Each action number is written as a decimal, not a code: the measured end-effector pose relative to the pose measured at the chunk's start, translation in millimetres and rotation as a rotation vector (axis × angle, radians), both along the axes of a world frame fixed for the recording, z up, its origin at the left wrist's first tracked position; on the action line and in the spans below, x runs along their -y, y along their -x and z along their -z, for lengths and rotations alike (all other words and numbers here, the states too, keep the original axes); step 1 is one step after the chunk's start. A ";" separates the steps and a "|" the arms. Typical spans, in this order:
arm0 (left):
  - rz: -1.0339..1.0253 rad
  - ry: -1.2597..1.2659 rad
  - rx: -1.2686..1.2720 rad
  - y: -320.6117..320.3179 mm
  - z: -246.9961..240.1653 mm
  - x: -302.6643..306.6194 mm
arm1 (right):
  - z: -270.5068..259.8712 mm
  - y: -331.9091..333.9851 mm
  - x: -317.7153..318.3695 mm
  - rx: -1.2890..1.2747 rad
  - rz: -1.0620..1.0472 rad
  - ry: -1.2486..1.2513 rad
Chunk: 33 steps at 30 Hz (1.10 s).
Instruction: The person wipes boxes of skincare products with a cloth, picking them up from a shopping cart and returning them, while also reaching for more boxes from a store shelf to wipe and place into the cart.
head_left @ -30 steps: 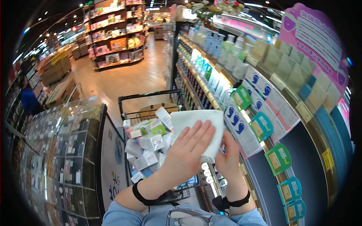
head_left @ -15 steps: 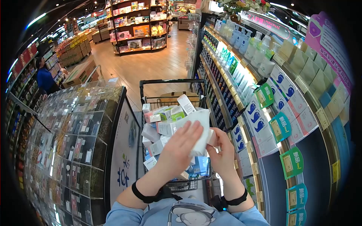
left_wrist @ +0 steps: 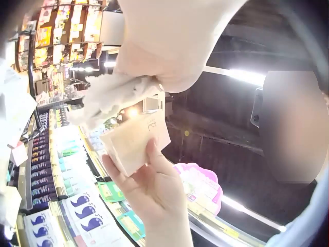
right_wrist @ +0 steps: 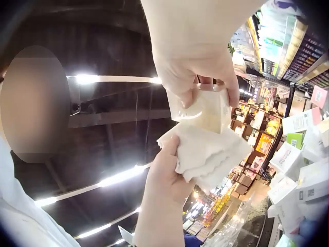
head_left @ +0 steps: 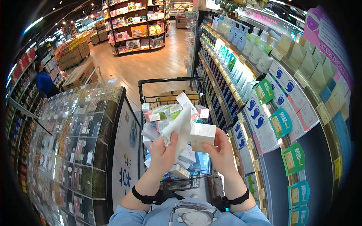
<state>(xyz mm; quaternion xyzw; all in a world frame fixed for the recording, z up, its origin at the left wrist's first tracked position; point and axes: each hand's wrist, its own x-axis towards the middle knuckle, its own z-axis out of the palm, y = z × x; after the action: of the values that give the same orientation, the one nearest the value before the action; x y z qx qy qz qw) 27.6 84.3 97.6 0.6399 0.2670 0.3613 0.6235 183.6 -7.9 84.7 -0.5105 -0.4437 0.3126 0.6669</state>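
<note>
In the head view my left hand [head_left: 164, 152] grips a folded white cloth [head_left: 180, 130], its thumb lying over the front. My right hand [head_left: 223, 153] holds a small white box [head_left: 203, 133] at its right and lower sides, thumb on the near face. The cloth hangs just left of the box, both over a shopping cart [head_left: 171, 80] heaped with boxes [head_left: 151, 132]. From the left wrist, faint print shows on the box [left_wrist: 139, 139]. In the right wrist view the cloth [right_wrist: 211, 154] overlaps the box's lower end.
Shelves of bottles [head_left: 241, 41] and white cartons [head_left: 256, 116] run close along the right, with green price tags [head_left: 292, 159] jutting out. A clear-lidded bin display [head_left: 75, 143] stands left of the cart. Farther left is a person in blue [head_left: 46, 81].
The left hand's flat palm has come off the box and turned, drawing the cloth left. The box, earlier mostly covered, now shows in the right hand. The view has swung left, then steadied.
</note>
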 end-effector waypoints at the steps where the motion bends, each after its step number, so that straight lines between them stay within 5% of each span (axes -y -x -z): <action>1: 0.029 0.217 0.113 -3.0 -3.3 5.1 | 3.4 0.5 -1.5 -0.003 0.005 -0.002; 4: 0.068 -0.108 0.083 -17.9 15.2 18.7 | 12.9 -0.4 -6.8 -0.092 -0.055 -0.054; 6: 0.119 -0.056 0.041 -20.0 17.8 16.9 | 12.3 -2.8 -7.8 -0.283 0.024 -0.066; 8: 0.149 -0.523 0.093 -25.3 30.7 11.9 | 7.2 -12.3 -5.8 -0.308 0.053 -0.059; 10: 0.181 -0.587 0.045 -22.6 31.2 12.5 | 4.7 -22.5 -3.6 -0.469 0.028 -0.049; 13: 0.189 -0.550 -0.026 -20.0 40.1 14.1 | -1.9 -27.0 -1.7 -0.564 0.035 -0.130; 15: 0.161 -0.131 -0.284 -18.4 51.0 9.8 | -1.5 -32.2 -0.8 -0.613 0.011 -0.172; 16: 0.164 -0.130 -0.287 -19.0 53.2 10.3 | 1.4 -34.5 -0.1 -0.616 0.015 -0.171; 18: -0.005 0.301 0.115 -21.5 42.5 9.9 | 9.0 -36.8 0.0 -0.613 -0.010 -0.003; 20: -0.006 0.240 0.076 -23.6 35.7 6.1 | 24.3 -29.0 -7.3 -0.583 -0.010 0.054; 22: -0.137 -0.496 0.126 -36.5 25.9 12.4 | 32.3 -18.6 -10.6 -0.545 -0.024 0.106; 23: -0.143 -0.505 0.125 -40.6 21.6 16.5 | 34.8 -13.6 -11.2 -0.654 -0.092 0.101; 25: 0.048 -0.899 -0.324 -46.8 13.9 21.3 | 3.8 2.0 -9.9 -0.733 -0.167 0.117; 33: 0.386 -0.823 -0.257 -33.3 25.9 23.7 | 15.1 -32.9 -9.9 -0.808 -0.060 -0.093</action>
<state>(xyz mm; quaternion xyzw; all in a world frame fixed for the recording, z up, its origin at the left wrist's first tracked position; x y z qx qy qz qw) 60.9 60.6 71.6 0.9113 0.0526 0.2326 0.3356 216.5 2.0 69.6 -0.3027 -0.1745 0.4870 0.8005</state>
